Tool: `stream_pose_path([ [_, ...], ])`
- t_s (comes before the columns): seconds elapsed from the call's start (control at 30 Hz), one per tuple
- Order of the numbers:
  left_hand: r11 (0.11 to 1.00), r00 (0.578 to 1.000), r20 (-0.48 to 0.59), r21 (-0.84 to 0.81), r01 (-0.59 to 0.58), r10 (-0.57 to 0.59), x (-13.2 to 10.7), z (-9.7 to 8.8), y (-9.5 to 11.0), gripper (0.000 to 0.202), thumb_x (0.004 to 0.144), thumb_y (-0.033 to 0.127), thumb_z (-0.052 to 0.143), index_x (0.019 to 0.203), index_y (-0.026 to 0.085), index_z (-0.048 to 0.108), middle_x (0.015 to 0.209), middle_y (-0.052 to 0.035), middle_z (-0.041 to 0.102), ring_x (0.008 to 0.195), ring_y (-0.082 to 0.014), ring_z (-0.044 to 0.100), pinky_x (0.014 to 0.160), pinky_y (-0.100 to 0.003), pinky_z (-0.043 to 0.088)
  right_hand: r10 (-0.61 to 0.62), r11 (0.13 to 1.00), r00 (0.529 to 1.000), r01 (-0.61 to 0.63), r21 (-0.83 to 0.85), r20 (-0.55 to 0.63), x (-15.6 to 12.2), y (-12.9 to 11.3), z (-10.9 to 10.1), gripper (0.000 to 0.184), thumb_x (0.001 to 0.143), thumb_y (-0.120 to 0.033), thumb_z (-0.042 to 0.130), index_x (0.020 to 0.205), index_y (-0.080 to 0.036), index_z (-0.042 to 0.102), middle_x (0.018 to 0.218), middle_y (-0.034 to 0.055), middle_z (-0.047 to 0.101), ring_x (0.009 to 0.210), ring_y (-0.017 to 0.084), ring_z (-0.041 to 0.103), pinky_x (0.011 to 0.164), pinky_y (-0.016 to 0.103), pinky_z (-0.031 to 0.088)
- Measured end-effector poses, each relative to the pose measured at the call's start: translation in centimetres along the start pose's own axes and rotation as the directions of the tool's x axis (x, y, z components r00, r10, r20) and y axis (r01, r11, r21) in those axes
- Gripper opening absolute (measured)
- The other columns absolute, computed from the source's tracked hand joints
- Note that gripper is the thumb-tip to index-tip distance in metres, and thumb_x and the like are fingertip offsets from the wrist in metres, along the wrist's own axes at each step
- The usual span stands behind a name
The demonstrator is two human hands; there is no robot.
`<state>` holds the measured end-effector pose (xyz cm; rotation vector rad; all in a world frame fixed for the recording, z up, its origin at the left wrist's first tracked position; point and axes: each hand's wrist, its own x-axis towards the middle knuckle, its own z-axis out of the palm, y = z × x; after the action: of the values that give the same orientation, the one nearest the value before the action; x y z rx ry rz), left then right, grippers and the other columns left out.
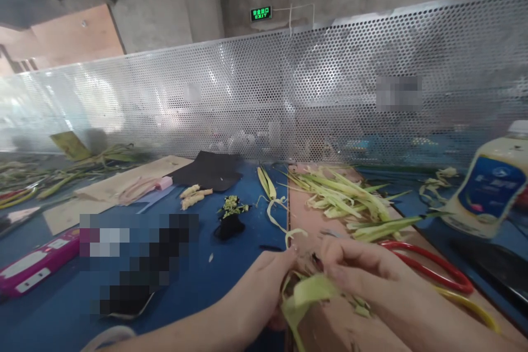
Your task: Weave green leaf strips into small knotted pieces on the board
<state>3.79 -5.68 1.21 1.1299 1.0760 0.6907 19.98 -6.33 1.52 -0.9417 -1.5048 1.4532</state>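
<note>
The leaf (309,292), a pale green strip, sits low in the middle of the view, over the near end of a brown board (330,330), and both hands pinch it. The left hand (264,286) comes in from the lower left, its grip closed on the leaf's left side, thumb pointing toward the other hand. The right hand (363,269) comes in from the lower right with curled fingers, its grip narrow and closed on the leaf's top. The fingertips of the two hands are just beside each other. The leaf's loose end hangs down by the board's near left edge.

Farther back on the board lies a pile of green strips (346,198). A red loop (429,270) lies just right of the right hand, and a yellow loop (470,303) lies beside it, nearer the camera.

The board rests on a blue desk (223,286). On the desk to the left are a curled strip (274,214), a small black lump (229,226) topped with green scraps, a few pale bits (193,196) and a black cloth (210,171). A pink box (37,265) lies at the far left. A bottle (489,187) with a blue label leans at the right edge.

A perforated metal screen (264,99) runs behind the desk, and a green exit sign (260,13) shows above it.
</note>
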Motion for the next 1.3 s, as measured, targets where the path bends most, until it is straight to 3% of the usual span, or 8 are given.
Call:
stream_pose_path([
  [0.2,0.987,0.994,0.051,0.129,-0.098,0.092,-0.2,0.2,-0.3,0.053,0.078,0.058,0.030,0.051,0.015,0.046,0.034,0.0055,0.035,0.029,-0.0057,0.030,0.031,-0.017,0.024,0.061,0.997,0.998,-0.061,-0.045,0.007,-0.3,-0.3,0.0,0.017,0.072,-0.034,0.060,0.065,-0.020,0.052,0.069,0.0002,0.058,0.065,0.016,0.056,0.062,0.028,0.044],
  [0.37,0.983,0.992,0.066,0.142,-0.114,0.106,-0.2,0.1,-0.3,0.053,0.080,0.055,0.028,0.053,0.014,0.049,0.036,0.0042,0.038,0.030,-0.0065,0.033,0.031,-0.017,0.026,0.009,0.983,0.998,0.004,-0.183,0.066,0.3,0.0,-0.8,0.018,0.077,-0.035,0.055,0.067,-0.020,0.053,0.070,-0.0005,0.055,0.064,0.014,0.052,0.060,0.026,0.041],
  [0.57,0.987,0.994,0.068,0.134,-0.092,0.084,-0.4,0.2,-0.1,0.049,0.082,0.046,0.026,0.054,0.014,0.049,0.039,0.0033,0.041,0.032,-0.0082,0.037,0.033,-0.019,0.030,-0.163,0.875,0.986,0.162,-0.456,0.038,0.4,0.0,-0.8,0.021,0.077,-0.033,0.054,0.060,-0.022,0.053,0.066,-0.0002,0.052,0.061,0.014,0.049,0.059,0.027,0.040],
  [0.73,0.980,0.986,0.065,0.120,-0.161,0.154,-0.5,0.1,-0.2,0.045,0.081,0.046,0.033,0.056,0.013,0.050,0.048,0.0028,0.045,0.043,-0.0075,0.039,0.041,-0.018,0.030,-0.188,0.846,0.982,0.169,-0.506,0.012,0.3,-0.3,-0.5,0.021,0.077,-0.028,0.053,0.057,-0.022,0.052,0.061,-0.0005,0.052,0.058,0.015,0.049,0.057,0.029,0.041],
  [0.9,0.989,0.990,0.077,0.085,-0.123,0.117,-0.3,0.1,-0.5,0.045,0.081,0.048,0.033,0.059,0.014,0.052,0.047,0.0026,0.045,0.039,-0.0082,0.040,0.038,-0.019,0.030,-0.217,0.737,0.971,0.233,-0.634,0.104,0.2,-1.2,-0.4,0.016,0.076,-0.019,0.051,0.060,-0.021,0.053,0.066,-0.0018,0.053,0.064,0.013,0.053,0.063,0.027,0.044],
  [1.17,0.988,0.992,0.076,0.106,-0.108,0.100,0.0,0.1,-1.0,0.049,0.080,0.052,0.033,0.065,0.012,0.057,0.047,0.0006,0.049,0.036,-0.0088,0.042,0.034,-0.018,0.033,-0.298,0.679,0.935,0.349,-0.646,0.192,0.2,-0.9,-0.6,0.016,0.079,-0.020,0.051,0.064,-0.021,0.051,0.076,-0.0024,0.055,0.069,0.011,0.057,0.064,0.024,0.048],
  [1.3,0.989,0.990,0.094,0.094,-0.111,0.102,0.1,0.1,-1.0,0.048,0.080,0.053,0.032,0.063,0.014,0.053,0.047,0.0005,0.049,0.037,-0.0096,0.044,0.036,-0.019,0.032,-0.356,0.636,0.916,0.383,-0.670,0.185,0.4,-0.7,-0.5,0.018,0.081,-0.016,0.047,0.063,-0.021,0.049,0.078,-0.0015,0.054,0.070,0.011,0.057,0.065,0.025,0.050],
])
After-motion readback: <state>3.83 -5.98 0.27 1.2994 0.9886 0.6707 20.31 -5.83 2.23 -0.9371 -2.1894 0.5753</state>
